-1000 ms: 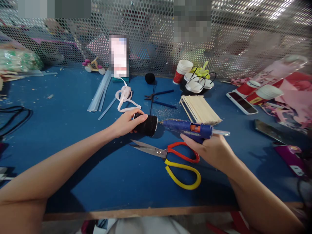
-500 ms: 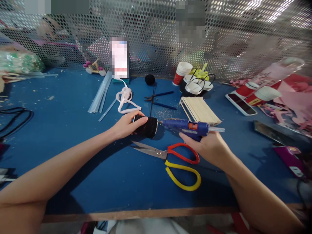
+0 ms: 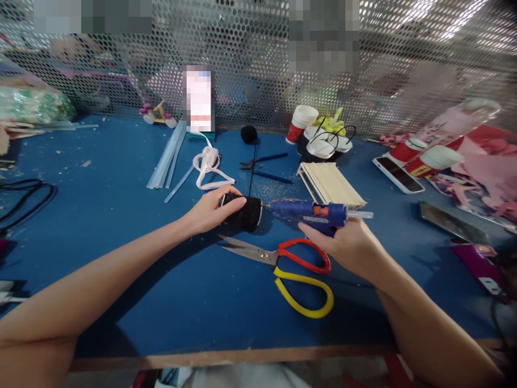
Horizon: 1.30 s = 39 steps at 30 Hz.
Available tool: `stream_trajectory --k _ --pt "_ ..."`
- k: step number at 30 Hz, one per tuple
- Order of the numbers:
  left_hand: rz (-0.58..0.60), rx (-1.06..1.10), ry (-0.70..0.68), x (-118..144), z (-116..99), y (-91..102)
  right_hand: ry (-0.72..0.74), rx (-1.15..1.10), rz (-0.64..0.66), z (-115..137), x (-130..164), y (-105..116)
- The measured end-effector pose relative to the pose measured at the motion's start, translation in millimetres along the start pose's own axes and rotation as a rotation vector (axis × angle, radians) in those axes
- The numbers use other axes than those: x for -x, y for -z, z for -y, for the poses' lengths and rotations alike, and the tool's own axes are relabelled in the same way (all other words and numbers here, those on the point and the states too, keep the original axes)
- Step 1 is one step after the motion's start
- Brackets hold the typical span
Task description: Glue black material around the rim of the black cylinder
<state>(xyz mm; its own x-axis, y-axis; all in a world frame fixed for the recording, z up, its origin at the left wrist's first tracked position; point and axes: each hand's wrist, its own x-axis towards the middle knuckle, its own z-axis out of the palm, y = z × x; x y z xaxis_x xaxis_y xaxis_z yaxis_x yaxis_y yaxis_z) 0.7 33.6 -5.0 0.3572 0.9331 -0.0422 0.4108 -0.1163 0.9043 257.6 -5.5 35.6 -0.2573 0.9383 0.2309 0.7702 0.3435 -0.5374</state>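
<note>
The left hand (image 3: 212,209) is lying on the blue table (image 3: 121,226) with its fingers closed around a black cylinder (image 3: 244,213), which is resting on its side near the middle of the table, its round end facing right. The right hand (image 3: 350,249) is wrapped tightly around the grip of a blue glue gun (image 3: 309,212), holding it level just above the table, and the metal nozzle is pointing left and touching, or all but touching, the cylinder's end face; a clear glue stick is poking out of the gun's back end. Just in front of both hands, a pair of scissors (image 3: 291,264) with one red and one yellow handle is lying flat, blades pointing left. Behind the gun, a stack of wooden sticks (image 3: 331,184) is sitting fanned on the table, with small blue-handled snips (image 3: 264,166) just to its left. Farther back, a loop of white ribbon (image 3: 208,164) is lying beside a bundle of clear glue sticks (image 3: 166,160), and red-and-white paper cups (image 3: 301,123) are standing near the perforated metal screen (image 3: 250,64).
</note>
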Motion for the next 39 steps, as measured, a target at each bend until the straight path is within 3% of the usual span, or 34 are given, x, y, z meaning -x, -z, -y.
stream_trajectory --k 10,17,34,39 --pt "-0.012 -0.019 0.000 1.0 0.9 0.2 -0.098 0.050 0.067 -7.7 -4.6 -4.6" --pt "-0.011 -0.011 0.008 1.1 -0.8 -0.1 -0.056 0.037 0.013 -2.5 -2.6 -1.7" --pt "-0.018 -0.022 0.000 1.6 -0.9 0.3 -0.031 -0.038 0.036 -2.2 0.7 -0.8" --pt "-0.016 -0.032 0.005 1.5 -0.8 0.8 0.048 -0.036 0.002 5.0 3.1 4.2"
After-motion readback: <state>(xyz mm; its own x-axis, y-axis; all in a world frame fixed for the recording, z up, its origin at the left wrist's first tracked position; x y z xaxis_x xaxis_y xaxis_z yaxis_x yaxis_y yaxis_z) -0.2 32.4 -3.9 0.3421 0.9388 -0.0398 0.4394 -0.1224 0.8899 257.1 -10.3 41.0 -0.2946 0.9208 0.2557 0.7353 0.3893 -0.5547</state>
